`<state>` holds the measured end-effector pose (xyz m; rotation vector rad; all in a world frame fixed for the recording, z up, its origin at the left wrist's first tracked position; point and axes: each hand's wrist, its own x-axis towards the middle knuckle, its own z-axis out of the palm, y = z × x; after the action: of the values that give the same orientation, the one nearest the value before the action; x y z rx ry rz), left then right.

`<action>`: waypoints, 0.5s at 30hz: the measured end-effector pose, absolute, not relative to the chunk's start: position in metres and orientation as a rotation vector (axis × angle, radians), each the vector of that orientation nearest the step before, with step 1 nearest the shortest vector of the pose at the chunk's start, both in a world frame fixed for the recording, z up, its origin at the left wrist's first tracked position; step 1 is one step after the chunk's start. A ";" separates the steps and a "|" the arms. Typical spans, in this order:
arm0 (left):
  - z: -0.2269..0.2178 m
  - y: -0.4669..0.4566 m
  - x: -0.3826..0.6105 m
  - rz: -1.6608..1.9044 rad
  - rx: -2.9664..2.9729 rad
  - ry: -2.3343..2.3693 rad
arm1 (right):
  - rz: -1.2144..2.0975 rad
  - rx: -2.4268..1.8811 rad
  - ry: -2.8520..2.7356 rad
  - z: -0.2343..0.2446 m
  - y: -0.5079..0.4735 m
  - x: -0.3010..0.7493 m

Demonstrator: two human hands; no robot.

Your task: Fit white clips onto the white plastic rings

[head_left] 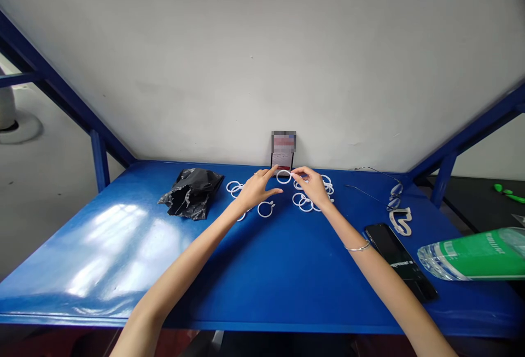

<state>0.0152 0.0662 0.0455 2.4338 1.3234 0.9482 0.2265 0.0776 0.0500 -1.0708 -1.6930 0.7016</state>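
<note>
Pinched between the thumb and finger of my right hand [310, 185] is a white plastic ring [284, 177], raised off the table in front of a propped phone. My left hand [258, 186] is beside it on the left, thumb and fingers spread, holding nothing. Below that hand a white ring with a small tab [266, 210] lies on the blue table. More white rings [234, 186] lie partly hidden behind my left hand. Under and around my right hand is a loose group of several overlapping rings [305, 204].
A phone [282, 156] leans against the wall. At left lies a crumpled black plastic bag [192, 193]. On the right are eyeglasses [394, 197], a white curved object [402, 221], a dark phone [400, 258] and a green-labelled bottle [476, 254]. Blue metal bars flank the table [254, 286].
</note>
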 end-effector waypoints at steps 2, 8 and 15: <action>0.052 0.068 0.005 0.820 2.504 1.300 | 0.680 -1.138 -1.718 0.058 0.085 0.243; 0.063 0.068 -0.014 0.452 2.601 1.265 | 0.663 -1.312 -1.814 0.073 0.104 0.297; 0.069 0.061 0.001 -0.022 2.589 1.272 | 0.841 -1.505 -1.972 0.080 0.106 0.323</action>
<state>0.0013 0.0606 0.0686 2.5889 1.2723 -0.0217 0.3235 0.1055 0.0803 -1.5054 -1.9715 0.8410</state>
